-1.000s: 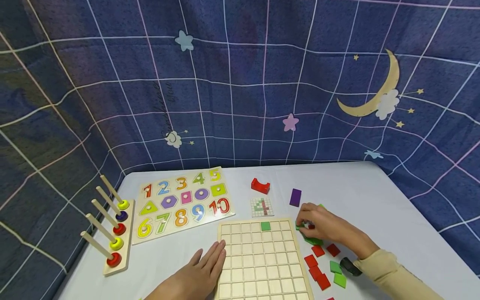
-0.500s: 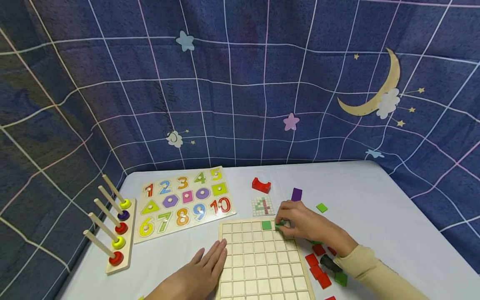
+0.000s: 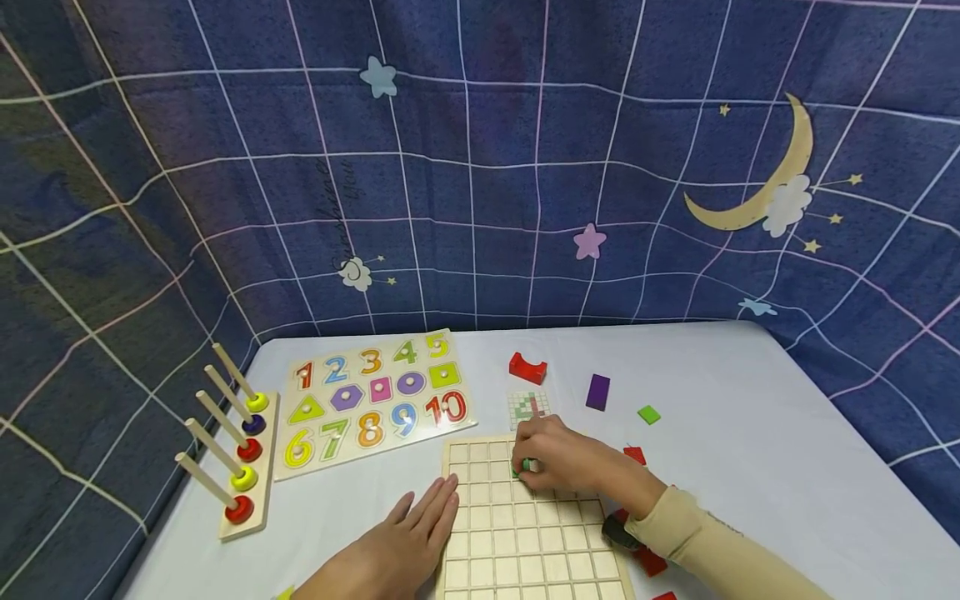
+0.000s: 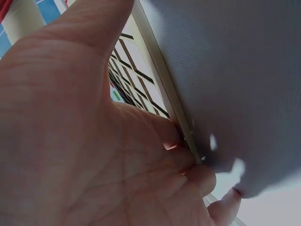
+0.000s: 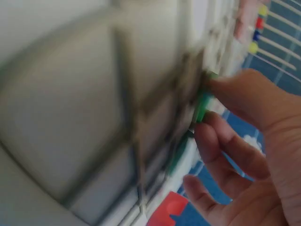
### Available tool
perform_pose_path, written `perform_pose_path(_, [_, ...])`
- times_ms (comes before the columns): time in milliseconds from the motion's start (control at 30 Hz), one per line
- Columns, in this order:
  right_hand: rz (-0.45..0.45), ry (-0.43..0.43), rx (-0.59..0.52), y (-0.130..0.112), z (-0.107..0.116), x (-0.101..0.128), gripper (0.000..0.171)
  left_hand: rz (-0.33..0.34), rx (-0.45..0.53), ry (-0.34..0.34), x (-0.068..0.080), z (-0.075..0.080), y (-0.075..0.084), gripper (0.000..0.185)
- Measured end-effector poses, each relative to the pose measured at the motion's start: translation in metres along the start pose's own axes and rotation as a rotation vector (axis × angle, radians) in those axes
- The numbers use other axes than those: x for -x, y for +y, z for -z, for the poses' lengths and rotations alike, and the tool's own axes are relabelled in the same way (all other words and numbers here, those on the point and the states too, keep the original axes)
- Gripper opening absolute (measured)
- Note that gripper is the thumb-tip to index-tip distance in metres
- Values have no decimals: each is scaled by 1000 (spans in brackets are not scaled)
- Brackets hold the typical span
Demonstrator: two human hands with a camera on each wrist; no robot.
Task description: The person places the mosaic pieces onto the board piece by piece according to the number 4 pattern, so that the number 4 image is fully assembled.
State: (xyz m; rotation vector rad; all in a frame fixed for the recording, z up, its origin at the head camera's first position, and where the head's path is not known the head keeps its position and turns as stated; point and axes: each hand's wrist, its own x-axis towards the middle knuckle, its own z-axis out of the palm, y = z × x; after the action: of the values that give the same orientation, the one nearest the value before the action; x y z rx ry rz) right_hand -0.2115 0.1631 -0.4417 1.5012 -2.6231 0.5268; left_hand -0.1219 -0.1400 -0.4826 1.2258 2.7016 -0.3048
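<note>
Green tile (image 3: 526, 466) — pinched over grid board (image 3: 495, 533)

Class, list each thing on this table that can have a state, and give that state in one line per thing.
Wooden grid board: flat on the table, most cells bare.
Small green square tile: pinched over the board's top rows.
Right hand: pinches the green tile.
Left hand: flat, fingers against the board's left edge.
Wooden number puzzle: all pieces seated.
Wooden peg rack: one ring on each of five pegs.
Purple rectangular block: lying loose.
</note>
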Motion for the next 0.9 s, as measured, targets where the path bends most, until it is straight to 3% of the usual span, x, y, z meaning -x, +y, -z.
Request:
perform_pose_path(133, [-57, -11, -29, -3, -1, 2, 7, 11, 41, -49, -2, 8, 2, 127])
perform_pose_path(300, [-22, 26, 40, -5, -3, 3, 7, 16, 119, -90, -3, 11, -2, 134])
perform_pose_path(400, [-11, 48, 75, -6, -7, 4, 7, -4, 162, -49, 0, 16, -3, 131])
perform_pose_path(633, [-31, 51, 132, -10, -12, 7, 7, 79, 178, 155, 2, 33, -3, 133])
perform_pose_path(700, [-35, 49, 138, -10, -13, 7, 7, 91, 184, 168, 1, 33, -7, 135])
perform_pose_path(900, [-46, 41, 135, -9, -11, 8, 7, 80, 256, 104, -3, 30, -18, 133])
